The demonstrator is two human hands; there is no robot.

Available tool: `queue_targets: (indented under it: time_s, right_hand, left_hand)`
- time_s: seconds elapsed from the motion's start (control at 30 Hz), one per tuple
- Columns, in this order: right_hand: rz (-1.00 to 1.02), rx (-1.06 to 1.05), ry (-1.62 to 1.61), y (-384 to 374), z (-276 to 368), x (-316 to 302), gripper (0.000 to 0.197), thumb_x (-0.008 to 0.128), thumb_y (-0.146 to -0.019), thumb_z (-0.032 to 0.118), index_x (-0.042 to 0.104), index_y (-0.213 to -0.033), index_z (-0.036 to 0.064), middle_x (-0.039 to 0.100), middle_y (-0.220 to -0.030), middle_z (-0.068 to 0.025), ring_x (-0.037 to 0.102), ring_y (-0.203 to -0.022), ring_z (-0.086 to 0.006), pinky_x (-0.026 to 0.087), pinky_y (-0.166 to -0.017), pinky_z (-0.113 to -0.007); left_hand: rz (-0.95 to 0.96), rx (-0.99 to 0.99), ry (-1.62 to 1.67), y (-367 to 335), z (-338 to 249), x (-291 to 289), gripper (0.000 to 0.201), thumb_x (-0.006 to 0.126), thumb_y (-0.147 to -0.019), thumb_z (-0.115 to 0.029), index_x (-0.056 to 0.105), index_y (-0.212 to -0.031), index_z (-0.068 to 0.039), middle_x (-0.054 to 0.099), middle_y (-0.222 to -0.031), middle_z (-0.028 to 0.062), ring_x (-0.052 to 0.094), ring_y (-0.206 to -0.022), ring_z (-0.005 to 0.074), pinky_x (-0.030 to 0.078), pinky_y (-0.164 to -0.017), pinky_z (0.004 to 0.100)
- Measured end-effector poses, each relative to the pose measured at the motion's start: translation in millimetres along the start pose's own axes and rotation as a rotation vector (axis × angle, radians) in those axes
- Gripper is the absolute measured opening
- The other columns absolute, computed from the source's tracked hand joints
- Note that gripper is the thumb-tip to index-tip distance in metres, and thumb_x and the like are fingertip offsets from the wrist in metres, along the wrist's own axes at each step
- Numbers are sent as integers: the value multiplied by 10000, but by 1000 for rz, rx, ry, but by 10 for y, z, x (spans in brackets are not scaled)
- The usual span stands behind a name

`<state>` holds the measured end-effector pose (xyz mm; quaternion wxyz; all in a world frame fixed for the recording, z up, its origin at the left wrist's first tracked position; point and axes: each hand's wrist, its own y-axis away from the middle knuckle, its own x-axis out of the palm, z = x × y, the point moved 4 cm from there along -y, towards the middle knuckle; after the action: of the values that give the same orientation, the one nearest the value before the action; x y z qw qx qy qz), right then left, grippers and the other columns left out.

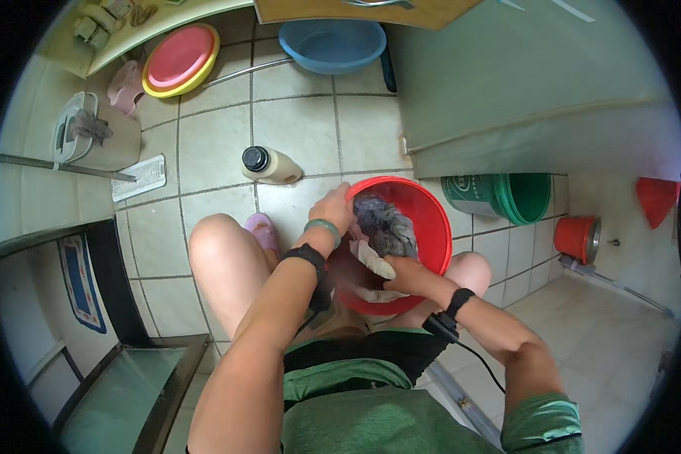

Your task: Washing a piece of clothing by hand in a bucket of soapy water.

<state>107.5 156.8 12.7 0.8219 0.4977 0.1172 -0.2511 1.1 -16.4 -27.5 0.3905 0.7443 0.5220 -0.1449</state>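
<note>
A red bucket (pixel 436 219) sits between my knees with wet grey cloth (pixel 386 223) bunched inside. My left hand (pixel 331 212) is closed over the bucket's left rim; some of its fingers are hidden. Inside, at the near right, my right hand (pixel 408 277) is closed at the end of a whitish cloth (pixel 368 257), which stretches up toward my left hand. More pale fabric lies below my right hand, against the bucket's near wall. The bottom of the bucket is hidden.
Beyond my left knee a cream bottle with a black cap (pixel 274 166) stands on the tiles. A green bucket (pixel 499 198) lies tipped to the right, near a small red bucket (pixel 576 237). Blue (pixel 331 47) and pink-yellow basins (pixel 180 59) are at the far side; a lidded bin (pixel 117 140) stands left.
</note>
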Motion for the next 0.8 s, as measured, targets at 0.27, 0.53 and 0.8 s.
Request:
queue_targets:
  time_s: [0.27,0.53,0.8]
  right_hand:
    - [54,1,-12,470,383,-365,378,673,-682,226,512,-975,49,613,-880,-202,593,-851,-375,462,-730,-434]
    - [-88,-157,51,251,527,-359,375,655,-684,219,523,-993,55,598,-871,-189,579,-855,-362,453,-750,-435]
    - [-217,31,276,-465,137,381,629,656,-706,264,413,-1266,112,422,-1245,-190,428,-1127,-393,369,-885,-538]
  left_hand:
    - [8,2,-41,-6,-5,-17,287,476,-875,-248,489,-1138,-133,604,-982,177,584,-899,363,472,-769,444]
    - [-5,17,-27,-14,11,2,266,452,-870,-229,504,-1110,-127,587,-1009,183,573,-918,373,462,-774,455]
    - [10,26,-36,-29,-6,29,276,455,-868,-236,490,-1119,-129,585,-998,187,569,-891,383,454,-763,464]
